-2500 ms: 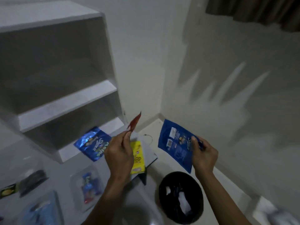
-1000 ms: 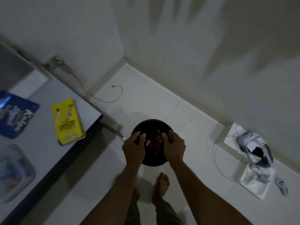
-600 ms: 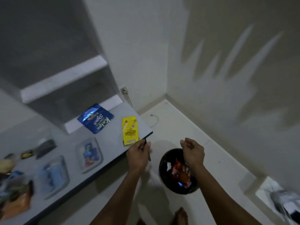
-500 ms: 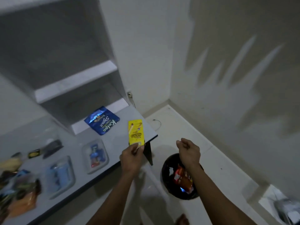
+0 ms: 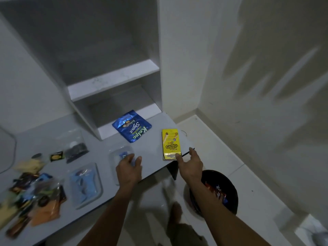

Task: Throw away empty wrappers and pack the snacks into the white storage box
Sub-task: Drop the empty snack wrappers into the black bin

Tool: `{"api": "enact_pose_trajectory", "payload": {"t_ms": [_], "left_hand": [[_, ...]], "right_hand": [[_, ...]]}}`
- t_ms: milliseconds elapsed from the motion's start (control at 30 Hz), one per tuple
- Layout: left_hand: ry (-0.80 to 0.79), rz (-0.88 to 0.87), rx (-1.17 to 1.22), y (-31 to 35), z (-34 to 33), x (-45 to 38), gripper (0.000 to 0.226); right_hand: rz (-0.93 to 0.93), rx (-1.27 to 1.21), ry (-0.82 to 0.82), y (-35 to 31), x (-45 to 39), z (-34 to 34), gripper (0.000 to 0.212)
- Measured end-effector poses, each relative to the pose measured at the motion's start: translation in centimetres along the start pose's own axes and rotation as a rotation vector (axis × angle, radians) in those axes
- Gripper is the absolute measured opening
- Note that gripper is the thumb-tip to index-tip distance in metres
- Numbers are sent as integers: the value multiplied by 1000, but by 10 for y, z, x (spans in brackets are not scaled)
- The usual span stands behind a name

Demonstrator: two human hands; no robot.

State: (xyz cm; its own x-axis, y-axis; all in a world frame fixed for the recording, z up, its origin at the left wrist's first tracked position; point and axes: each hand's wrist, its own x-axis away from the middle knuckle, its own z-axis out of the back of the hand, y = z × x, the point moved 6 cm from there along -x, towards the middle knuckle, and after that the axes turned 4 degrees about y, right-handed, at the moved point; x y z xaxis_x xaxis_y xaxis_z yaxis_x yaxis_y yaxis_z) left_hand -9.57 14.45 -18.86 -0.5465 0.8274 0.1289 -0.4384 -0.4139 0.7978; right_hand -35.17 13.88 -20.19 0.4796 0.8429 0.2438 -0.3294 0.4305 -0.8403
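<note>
1. Head view: my right hand (image 5: 190,167) reaches over the near right corner of the grey tabletop (image 5: 152,151). Its fingers (image 5: 192,152) are spread wide and hold nothing. The thumb tip sits at the near end of the yellow snack pack (image 5: 171,143); I cannot tell if it touches.
2. The yellow snack pack lies flat near the tabletop's right edge, its long side running away from me.
3. My left hand (image 5: 129,170) lies palm down over the near part of a clear plastic tray (image 5: 118,157) with something blue inside. The fingers are relaxed and fairly straight and rest on the tray rather than gripping it.
4. A blue foil Kalpa pouch (image 5: 132,127) lies flat further back, left of the yellow pack and apart from it, just in front of the white shelf unit (image 5: 113,79).
5. A second clear tray (image 5: 85,185) with light blue contents lies to the left of my left hand, near the front edge.
6. At the far left a blurred heap of wrappers and packs (image 5: 30,194) in orange, blue, yellow and dark colours is spread over the tabletop. Behind it sit a small dark bag (image 5: 76,151) and a small black and yellow packet (image 5: 56,156).
7. On the floor below my right forearm stands a round black bin (image 5: 229,190) with red and blue wrappers (image 5: 217,191) inside.
8. No white storage box shows clearly in this view.
</note>
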Motion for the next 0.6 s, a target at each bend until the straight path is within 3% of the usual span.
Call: {"api": "enact_pose_trajectory", "payload": {"t_ms": [267, 400, 600], "left_hand": [[62, 44, -90, 6, -31, -97, 53], [82, 34, -196, 15, -55, -147, 45], [93, 291, -255, -9, -97, -207, 69]], "right_hand": [[19, 302, 4, -9, -61, -76, 98], [40, 456, 84, -9, -86, -106, 109], [30, 593, 56, 5, -115, -141, 119]]}}
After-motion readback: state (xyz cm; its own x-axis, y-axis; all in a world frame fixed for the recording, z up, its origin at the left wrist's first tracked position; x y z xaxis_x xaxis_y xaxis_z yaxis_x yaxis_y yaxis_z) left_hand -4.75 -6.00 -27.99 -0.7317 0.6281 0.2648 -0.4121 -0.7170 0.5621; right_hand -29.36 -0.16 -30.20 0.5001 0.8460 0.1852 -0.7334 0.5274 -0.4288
